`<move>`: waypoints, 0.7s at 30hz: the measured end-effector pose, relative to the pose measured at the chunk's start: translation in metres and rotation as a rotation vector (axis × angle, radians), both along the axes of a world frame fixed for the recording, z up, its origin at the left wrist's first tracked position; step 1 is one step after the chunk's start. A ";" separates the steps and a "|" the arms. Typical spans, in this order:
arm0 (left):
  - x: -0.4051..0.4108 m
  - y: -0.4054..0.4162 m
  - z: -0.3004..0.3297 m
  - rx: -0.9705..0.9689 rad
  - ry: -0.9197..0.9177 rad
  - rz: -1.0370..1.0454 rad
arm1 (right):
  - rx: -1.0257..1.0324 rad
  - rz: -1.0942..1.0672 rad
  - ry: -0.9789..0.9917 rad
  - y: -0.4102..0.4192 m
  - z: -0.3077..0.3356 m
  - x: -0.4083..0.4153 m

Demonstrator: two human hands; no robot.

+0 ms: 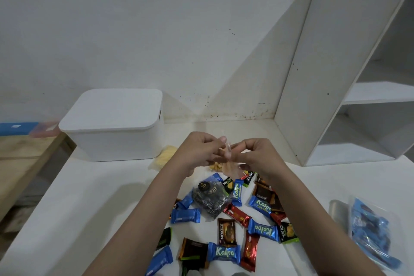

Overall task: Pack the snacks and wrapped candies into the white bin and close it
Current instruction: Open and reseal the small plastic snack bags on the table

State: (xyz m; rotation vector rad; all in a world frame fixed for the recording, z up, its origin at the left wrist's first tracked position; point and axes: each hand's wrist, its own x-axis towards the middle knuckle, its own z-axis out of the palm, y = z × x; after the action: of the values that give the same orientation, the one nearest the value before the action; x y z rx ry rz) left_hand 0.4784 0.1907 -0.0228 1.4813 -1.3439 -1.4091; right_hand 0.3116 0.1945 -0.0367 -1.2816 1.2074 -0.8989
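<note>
The white bin [116,141] stands at the back left of the white table with its lid [112,107] on. My left hand [197,152] and my right hand [257,157] meet above the table, both pinching the top of a clear plastic snack bag [230,167] that hangs between them. Below the hands lies a spread of wrapped candies [224,251] in blue, red, brown and black wrappers. Among them is a dark bag with a spiral pattern [211,199]. A pale yellow snack bag [164,157] rests against the bin's right side.
A white shelf unit [349,87] stands at the back right of the table [89,208]. A clear bag of blue packets [371,233] lies at the right edge. To the left is a wooden surface [20,159] with a blue object behind it.
</note>
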 end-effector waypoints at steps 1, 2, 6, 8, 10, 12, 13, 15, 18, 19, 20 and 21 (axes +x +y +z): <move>-0.001 0.000 -0.001 -0.012 0.004 0.013 | 0.000 0.001 -0.008 0.001 -0.001 0.000; 0.000 0.000 -0.003 -0.027 0.012 0.019 | 0.002 0.003 -0.012 0.002 -0.001 0.000; 0.003 0.000 -0.006 -0.102 0.043 0.003 | 0.010 0.030 -0.076 0.005 -0.001 -0.001; 0.004 0.000 -0.006 -0.141 0.042 -0.017 | 0.023 0.025 -0.139 0.005 -0.002 -0.001; 0.005 -0.002 -0.007 -0.166 0.039 -0.019 | 0.029 0.021 -0.143 0.004 -0.003 -0.001; 0.006 -0.004 -0.008 -0.182 0.037 -0.004 | 0.028 0.012 -0.123 0.002 -0.003 0.001; 0.007 -0.005 -0.009 -0.187 0.036 0.005 | 0.029 -0.002 -0.114 0.002 -0.003 0.001; 0.008 -0.005 -0.012 -0.192 0.037 0.017 | 0.025 -0.029 -0.098 0.001 -0.003 0.003; 0.009 -0.007 -0.015 -0.205 0.017 0.009 | 0.018 -0.054 -0.086 0.001 -0.005 0.006; 0.009 -0.007 -0.016 -0.206 0.014 0.005 | 0.017 -0.062 -0.086 0.000 -0.006 0.007; 0.009 -0.007 -0.017 -0.203 0.019 0.005 | 0.013 -0.068 -0.087 0.000 -0.006 0.008; 0.009 -0.007 -0.018 -0.196 0.028 0.011 | 0.009 -0.068 -0.090 0.000 -0.007 0.008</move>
State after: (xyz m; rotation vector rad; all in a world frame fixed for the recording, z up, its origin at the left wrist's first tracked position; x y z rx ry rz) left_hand 0.4872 0.1834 -0.0406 1.3339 -1.4117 -1.2478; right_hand 0.3200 0.1946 -0.0436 -1.1864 1.1882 -0.9887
